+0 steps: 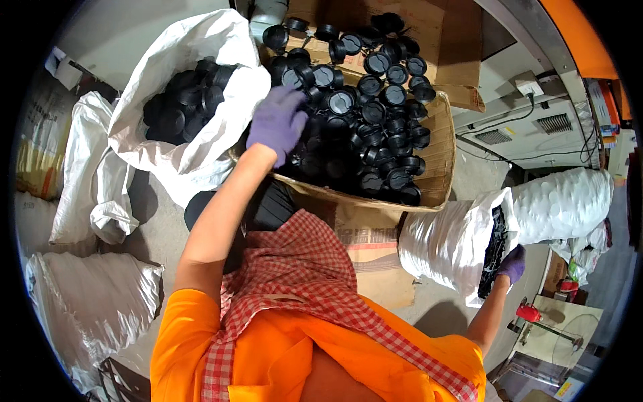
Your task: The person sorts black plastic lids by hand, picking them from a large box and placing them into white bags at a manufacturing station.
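Observation:
My left hand [278,125], in a purple glove, is over the left side of a cardboard box [439,151] heaped with round black plastic caps [370,113]. Its fingers stretch toward the caps, and nothing shows in them. Just left of it, an open white woven sack [134,127] holds more black caps [171,120]. Far to the right, my right hand [512,265], gloved in purple too, is at the mouth of a white sack [442,248] lying on its side. Thin black parts [494,248] show inside that sack. The right fingers are mostly hidden.
White sacks [94,301] stand along the left. Another full white sack [562,204] lies behind the one at right. Flattened cardboard [382,268] is below the box. A grey cabinet with a cable [529,130] stands at the back right, and a fan [577,331] at lower right.

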A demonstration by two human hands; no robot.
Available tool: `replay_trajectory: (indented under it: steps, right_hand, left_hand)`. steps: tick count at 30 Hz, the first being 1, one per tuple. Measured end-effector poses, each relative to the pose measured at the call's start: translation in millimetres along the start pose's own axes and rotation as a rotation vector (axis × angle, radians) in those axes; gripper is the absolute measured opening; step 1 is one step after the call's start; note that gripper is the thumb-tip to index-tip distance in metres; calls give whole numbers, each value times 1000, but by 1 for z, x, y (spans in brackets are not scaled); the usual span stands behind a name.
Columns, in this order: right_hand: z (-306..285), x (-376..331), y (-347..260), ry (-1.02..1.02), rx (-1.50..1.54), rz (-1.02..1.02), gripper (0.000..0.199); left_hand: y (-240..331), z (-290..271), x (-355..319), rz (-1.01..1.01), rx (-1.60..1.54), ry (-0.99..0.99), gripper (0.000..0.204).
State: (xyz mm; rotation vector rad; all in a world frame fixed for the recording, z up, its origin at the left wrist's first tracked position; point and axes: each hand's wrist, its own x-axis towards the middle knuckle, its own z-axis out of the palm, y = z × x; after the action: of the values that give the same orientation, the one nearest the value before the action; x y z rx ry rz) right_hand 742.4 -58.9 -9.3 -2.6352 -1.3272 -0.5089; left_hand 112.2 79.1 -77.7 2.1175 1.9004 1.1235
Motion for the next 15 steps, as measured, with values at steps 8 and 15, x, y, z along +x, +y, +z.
replay_trajectory:
  steps: [8,15]
  right_hand:
    - [-8,-37,-186,-324,372,-512,23]
    - [69,-99,-446,-669,180,-850,36]
  left_hand:
    - [-53,18,-8,-63,-150,-22,28]
    - [-33,-12,-26,-49,-147,-921,32]
